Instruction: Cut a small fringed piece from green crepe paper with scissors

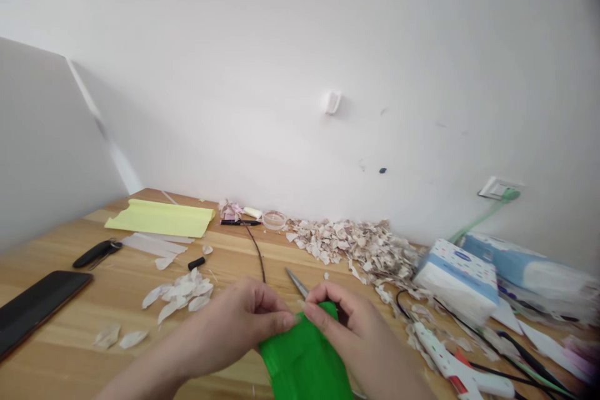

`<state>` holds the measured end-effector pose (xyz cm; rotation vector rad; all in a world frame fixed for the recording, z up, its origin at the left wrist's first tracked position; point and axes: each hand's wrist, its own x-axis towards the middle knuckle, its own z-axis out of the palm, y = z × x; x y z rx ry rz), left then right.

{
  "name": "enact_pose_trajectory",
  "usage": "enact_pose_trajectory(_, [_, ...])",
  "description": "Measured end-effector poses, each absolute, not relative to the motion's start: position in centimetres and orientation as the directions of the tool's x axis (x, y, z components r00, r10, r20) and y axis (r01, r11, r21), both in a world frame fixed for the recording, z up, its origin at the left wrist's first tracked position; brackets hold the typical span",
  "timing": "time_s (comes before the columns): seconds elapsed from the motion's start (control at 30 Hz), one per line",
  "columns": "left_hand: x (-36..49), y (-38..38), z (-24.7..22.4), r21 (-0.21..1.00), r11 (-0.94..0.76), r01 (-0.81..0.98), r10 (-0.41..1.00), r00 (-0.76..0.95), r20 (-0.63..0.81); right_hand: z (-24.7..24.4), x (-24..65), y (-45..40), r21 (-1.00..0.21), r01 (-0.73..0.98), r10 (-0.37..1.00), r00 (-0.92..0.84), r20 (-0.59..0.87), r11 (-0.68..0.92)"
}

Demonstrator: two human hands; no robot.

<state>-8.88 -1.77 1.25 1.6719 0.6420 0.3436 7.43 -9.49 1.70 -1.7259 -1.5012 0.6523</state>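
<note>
A bright green sheet [304,362], which looks like crepe paper, is held upright low in the middle of the view. My left hand [244,322] pinches its upper left edge between thumb and fingers. At the upper right corner, my right hand [347,319] grips the same sheet, fingers curled behind it. The two thumbs are close together at the top edge. Just beyond them lies a pointed grey metal blade tip [296,281], its rest hidden by the hands. A thin brown stem [257,250] runs toward the back, near my left hand.
Left side: a phone [40,306], a black-handled tool [97,252], yellow crepe paper [159,217], loose pale petals [185,292]. A petal heap [360,244] lines the wall. On the right are a tissue pack [462,278] and a glue gun [457,362] with cables.
</note>
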Motion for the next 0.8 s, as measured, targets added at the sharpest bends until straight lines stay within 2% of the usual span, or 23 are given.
enact_pose_trajectory(0.17, [-8.74,-1.76,1.25,0.973,-0.075,0.216,0.576,0.806,-0.135,1.91,7.52,-9.45,-0.75,0.652,0.987,0.16,-0.01,-0.113])
enact_pose_trajectory(0.37, [-8.97,-1.83,1.35,0.977,-0.015,0.215,0.507,0.843,-0.178,2.29,7.52,-9.47,-0.74,0.663,0.978,0.204,0.037,-0.11])
enact_pose_trajectory(0.5, [-9.17,-1.77,1.22,0.976,-0.02,0.217,0.507,0.843,-0.177,2.29,7.51,-9.53,-0.756,0.638,0.977,0.213,-0.009,-0.146])
enact_pose_trajectory(0.8, [-8.83,-1.6,0.78,0.978,0.065,0.199,0.5,0.841,-0.205,1.86,7.8,-9.35,-0.824,0.558,0.98,0.199,0.02,-0.097])
